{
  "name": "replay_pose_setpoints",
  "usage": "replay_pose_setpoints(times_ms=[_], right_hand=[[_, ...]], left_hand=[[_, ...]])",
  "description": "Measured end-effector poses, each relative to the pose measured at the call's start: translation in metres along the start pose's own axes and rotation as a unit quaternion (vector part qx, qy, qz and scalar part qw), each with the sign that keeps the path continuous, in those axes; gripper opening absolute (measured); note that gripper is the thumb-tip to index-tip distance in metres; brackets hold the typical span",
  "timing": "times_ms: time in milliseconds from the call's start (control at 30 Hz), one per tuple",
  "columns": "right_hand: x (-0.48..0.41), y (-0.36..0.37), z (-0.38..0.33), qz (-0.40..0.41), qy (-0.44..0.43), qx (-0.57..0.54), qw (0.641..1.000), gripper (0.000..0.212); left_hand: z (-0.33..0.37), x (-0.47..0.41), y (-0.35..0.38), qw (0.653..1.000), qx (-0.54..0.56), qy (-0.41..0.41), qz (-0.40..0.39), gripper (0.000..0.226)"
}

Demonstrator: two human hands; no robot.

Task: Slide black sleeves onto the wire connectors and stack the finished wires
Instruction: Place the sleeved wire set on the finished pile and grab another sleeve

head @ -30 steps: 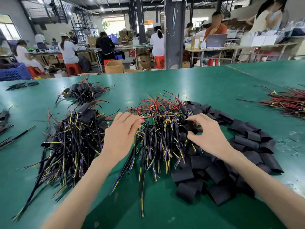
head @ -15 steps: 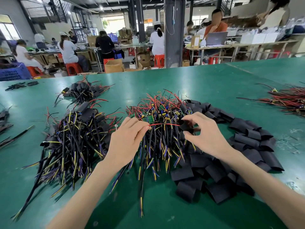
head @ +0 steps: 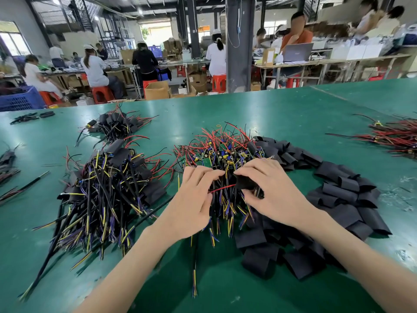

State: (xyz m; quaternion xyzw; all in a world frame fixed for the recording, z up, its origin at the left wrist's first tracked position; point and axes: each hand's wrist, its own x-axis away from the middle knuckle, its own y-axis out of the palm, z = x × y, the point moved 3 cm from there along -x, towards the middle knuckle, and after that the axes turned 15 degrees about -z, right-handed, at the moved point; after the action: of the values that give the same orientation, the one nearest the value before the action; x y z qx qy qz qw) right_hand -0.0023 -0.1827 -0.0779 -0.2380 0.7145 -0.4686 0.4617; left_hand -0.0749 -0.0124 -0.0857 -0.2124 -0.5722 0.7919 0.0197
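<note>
A heap of unsleeved wires with small green boards (head: 222,154) lies in the middle of the green table (head: 282,118). My left hand (head: 194,199) pinches a red wire (head: 222,188) over that heap. My right hand (head: 268,188) grips a black sleeve (head: 247,182), and the red wire runs into it. Loose black sleeves (head: 338,195) curve round the heap's right and front sides. The pile of sleeved wires (head: 106,188) lies to the left of my left hand.
A smaller bundle of sleeved wires (head: 115,125) sits further back on the left. More red wires (head: 397,138) lie at the right edge, dark wires (head: 9,163) at the left edge. People work at benches beyond the table's far edge.
Both hands have drawn nearer to me and closer together. The red wire that stretched between them now enters the black sleeve held by my right hand.
</note>
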Motion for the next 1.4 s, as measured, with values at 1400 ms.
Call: replay_pose_setpoints(times_ms=[1400], right_hand=[[0.000,0.012,-0.011,-0.021,-0.059,-0.060,0.996,0.039]], left_hand=[[0.008,0.001,-0.003,0.982,-0.014,0.133,0.133,0.072]])
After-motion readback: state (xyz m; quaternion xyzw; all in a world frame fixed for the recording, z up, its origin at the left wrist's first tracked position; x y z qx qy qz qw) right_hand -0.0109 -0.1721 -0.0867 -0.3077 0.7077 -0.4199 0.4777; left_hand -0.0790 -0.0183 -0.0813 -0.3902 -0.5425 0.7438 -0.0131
